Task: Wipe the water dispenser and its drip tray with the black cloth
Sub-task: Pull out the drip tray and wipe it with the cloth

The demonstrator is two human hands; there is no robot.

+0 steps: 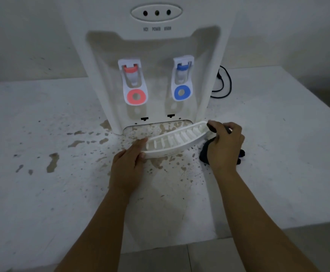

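Observation:
A white water dispenser (pixel 156 48) with a red tap (pixel 133 83) and a blue tap (pixel 182 78) stands on the counter. Its white slotted drip tray (pixel 177 139) is out of its slot and tilted, in front of the dispenser's base. My left hand (pixel 128 165) grips the tray's left end. My right hand (pixel 226 144) is at the tray's right end and holds the black cloth (pixel 205 152), bunched under the palm and partly hidden. The bare slot (pixel 156 127) behind the tray shows brown stains.
The white counter (pixel 42 183) carries brown spill stains in front of and left of the dispenser. A black power cord (pixel 224 83) loops behind the dispenser on the right. The counter's front edge runs near the bottom, with floor tiles below.

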